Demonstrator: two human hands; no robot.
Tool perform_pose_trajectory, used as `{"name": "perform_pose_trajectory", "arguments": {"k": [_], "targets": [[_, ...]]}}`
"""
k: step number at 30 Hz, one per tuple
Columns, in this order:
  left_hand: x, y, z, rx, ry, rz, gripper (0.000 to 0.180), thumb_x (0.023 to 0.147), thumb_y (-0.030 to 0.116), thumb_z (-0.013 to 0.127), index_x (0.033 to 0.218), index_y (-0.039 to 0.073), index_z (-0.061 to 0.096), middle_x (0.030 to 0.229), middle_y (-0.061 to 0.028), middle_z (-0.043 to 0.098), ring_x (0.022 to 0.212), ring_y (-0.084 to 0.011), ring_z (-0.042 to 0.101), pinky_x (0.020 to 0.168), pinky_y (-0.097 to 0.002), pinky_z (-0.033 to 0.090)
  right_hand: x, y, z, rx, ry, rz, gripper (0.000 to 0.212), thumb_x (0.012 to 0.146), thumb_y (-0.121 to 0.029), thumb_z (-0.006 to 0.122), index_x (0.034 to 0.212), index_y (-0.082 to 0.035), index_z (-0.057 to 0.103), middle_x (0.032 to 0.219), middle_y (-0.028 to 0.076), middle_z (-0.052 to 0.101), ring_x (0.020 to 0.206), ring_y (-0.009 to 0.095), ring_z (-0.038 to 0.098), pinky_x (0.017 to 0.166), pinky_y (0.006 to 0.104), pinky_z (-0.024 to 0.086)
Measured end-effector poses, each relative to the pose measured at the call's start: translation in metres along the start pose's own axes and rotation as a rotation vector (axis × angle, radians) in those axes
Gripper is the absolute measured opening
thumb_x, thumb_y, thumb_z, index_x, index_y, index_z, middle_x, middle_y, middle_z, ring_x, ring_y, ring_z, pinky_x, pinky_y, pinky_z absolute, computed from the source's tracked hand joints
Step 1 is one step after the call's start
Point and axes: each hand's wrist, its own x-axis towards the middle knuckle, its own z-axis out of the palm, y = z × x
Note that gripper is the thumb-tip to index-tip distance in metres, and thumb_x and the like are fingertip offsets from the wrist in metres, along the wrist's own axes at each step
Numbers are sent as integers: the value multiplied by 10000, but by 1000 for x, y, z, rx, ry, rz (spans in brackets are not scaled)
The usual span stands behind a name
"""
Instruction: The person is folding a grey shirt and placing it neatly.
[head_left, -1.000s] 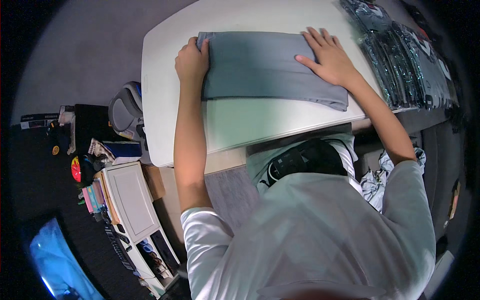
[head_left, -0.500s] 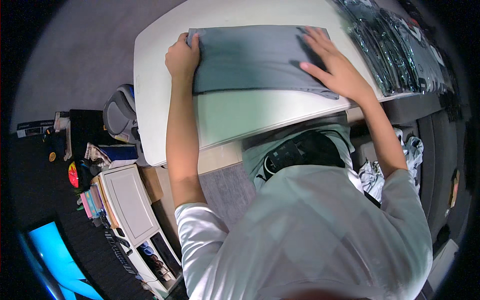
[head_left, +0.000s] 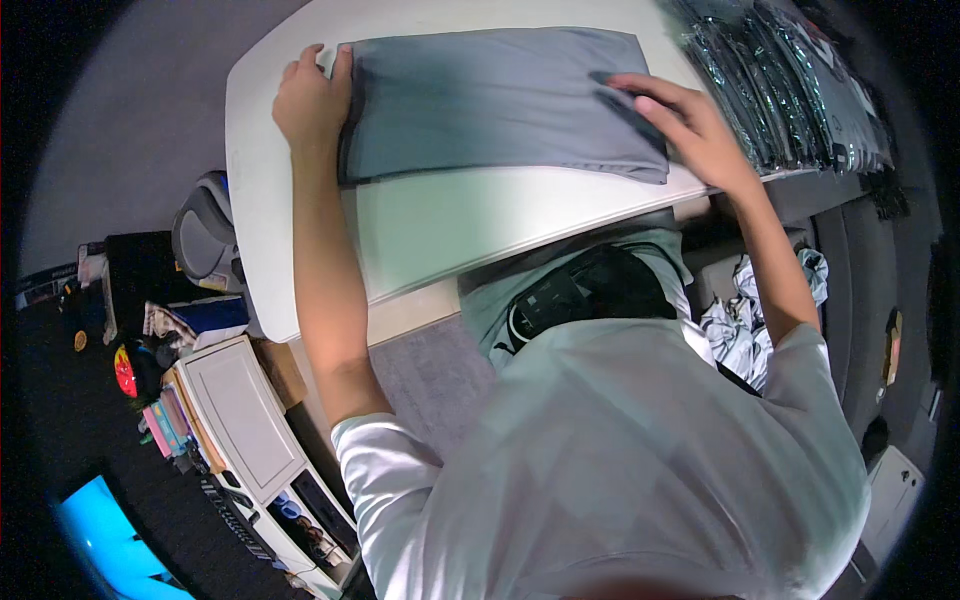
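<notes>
A folded grey garment point(head_left: 490, 105) lies flat on the white table point(head_left: 440, 225), its long side running left to right. What kind of garment it is cannot be made out from the folds. My left hand point(head_left: 312, 105) is at its left edge, thumb beside the cloth and the fingers apart from the thumb, open. Over the right end of the cloth, my right hand point(head_left: 695, 125) is half bent with thumb and forefinger apart, holding nothing. A dark shadow falls beneath its fingertips; whether they touch the fabric is unclear.
Several dark garments in clear plastic bags point(head_left: 790, 90) lie stacked at the table's far right corner. A grey chair point(head_left: 205, 235) stands left of the table, near a white cabinet point(head_left: 240, 415). Crumpled white-and-grey cloth point(head_left: 740, 330) lies at the right, below table height.
My left hand has loosened from the garment's left edge, its fingers now off the cloth. My right hand, flat and spread before, has bent its fingers. The view has shifted slightly.
</notes>
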Motion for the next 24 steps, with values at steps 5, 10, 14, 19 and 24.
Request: {"name": "perform_pose_trajectory", "arguments": {"k": [5,10,14,19,24], "targets": [[-18,60,-26,-519,74,575,234,837,196,776,1041,89,735,956,-86,697,871,-232,663,798,-350,530,-29,-29,-15,-89,-38,-45,289,809,-141,755,1044,5,672,919,122,645,845,248,606,802,336,496],[-74,135,-41,-795,-414,838,353,769,243,821,1086,104,751,914,-70,656,863,-243,629,785,-341,523,-35,-23,7,-131,26,-108,238,740,-77,728,939,6,627,795,106,526,802,263,544,721,347,460],[-87,138,-35,-814,-473,905,336,730,238,828,1043,127,774,881,-34,639,845,-214,613,744,-335,527,-24,-30,-3,-45,92,76,184,844,-152,711,878,22,663,684,114,563,643,276,541,625,375,457],[-92,143,-32,-711,-285,1029,335,749,288,804,1041,128,760,860,-20,626,822,-182,609,678,-318,543,8,-17,-14,-331,191,603,589,943,-501,595,859,72,707,670,250,649,624,387,661,681,468,515],[-104,166,-34,-493,-95,1042,333,800,341,716,1018,90,727,870,11,639,778,-163,641,624,-317,579,41,-14,-3,-296,108,720,745,860,-609,642,922,131,695,863,328,684,846,410,709,788,444,530]]}}
